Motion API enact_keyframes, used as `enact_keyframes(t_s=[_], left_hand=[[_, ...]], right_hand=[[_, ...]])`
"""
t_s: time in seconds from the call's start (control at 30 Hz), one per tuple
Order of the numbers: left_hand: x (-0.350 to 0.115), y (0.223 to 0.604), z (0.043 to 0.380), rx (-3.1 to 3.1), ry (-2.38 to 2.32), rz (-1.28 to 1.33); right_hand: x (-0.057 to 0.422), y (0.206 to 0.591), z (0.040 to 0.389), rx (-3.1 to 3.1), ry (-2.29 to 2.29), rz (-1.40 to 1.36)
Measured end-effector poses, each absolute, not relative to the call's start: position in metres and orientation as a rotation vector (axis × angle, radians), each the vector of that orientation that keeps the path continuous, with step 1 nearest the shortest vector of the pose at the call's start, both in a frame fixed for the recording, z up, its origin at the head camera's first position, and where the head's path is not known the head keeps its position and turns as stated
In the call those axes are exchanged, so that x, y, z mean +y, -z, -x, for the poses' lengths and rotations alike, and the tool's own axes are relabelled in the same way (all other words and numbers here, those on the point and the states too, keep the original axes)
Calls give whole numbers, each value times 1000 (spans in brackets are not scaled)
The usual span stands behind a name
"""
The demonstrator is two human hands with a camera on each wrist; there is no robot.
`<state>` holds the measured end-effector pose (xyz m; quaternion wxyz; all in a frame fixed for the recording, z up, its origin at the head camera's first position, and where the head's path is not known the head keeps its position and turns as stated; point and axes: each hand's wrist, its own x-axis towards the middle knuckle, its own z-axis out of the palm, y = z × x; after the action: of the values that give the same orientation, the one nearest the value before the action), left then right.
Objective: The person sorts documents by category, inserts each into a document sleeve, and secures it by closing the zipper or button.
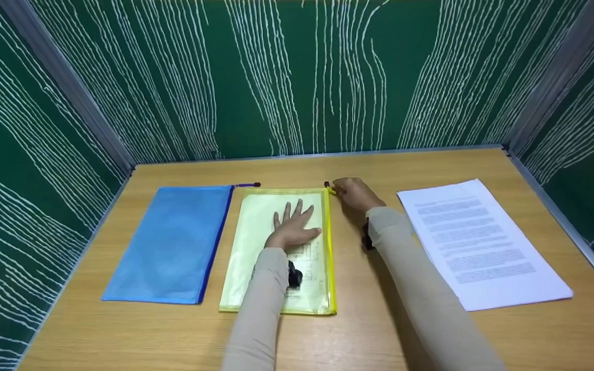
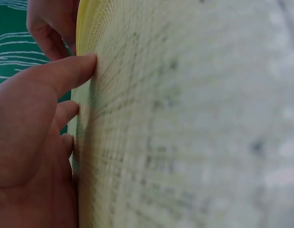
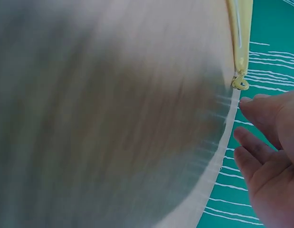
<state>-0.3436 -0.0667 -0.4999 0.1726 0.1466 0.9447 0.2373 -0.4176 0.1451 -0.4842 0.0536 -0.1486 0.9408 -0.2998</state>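
A yellow zip pouch [image 1: 279,304] with printed sheets showing through it lies flat on the table. My left hand [image 1: 293,231] rests on it with the fingers spread and the thumb out to the right. In the left wrist view the thumb [image 2: 73,71] lies along the pouch's surface. Beyond the pouch's top right corner is my right hand [image 1: 357,194], its fingertips right by the yellow zipper end and its dark-tipped pull [image 1: 327,184]. The right wrist view shows a small yellow loop [image 3: 240,83] just beside the thumb and fingertips, which are not curled round it.
To the left lies a blue zip pouch [image 1: 173,242] with its purple pull [image 1: 247,184] pointing right. A stack of printed white paper [image 1: 482,247] sits on the right. Green panels [image 1: 307,77] with white wavy lines enclose the wooden table [image 1: 173,335] at the back and sides.
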Motion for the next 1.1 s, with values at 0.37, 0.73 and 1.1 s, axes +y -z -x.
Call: enact_keyframes(t_s=[0.37, 0.73, 1.1], left_hand=[[-65, 500, 341, 2679, -695, -406], [-67, 501, 342, 2686, -694, -413], [-68, 500, 342, 2686, -711, -419]], right_hand=[[137, 479, 423, 2828, 576, 569], [134, 480, 421, 2784, 383, 558], [131, 476, 417, 2919, 265, 601]])
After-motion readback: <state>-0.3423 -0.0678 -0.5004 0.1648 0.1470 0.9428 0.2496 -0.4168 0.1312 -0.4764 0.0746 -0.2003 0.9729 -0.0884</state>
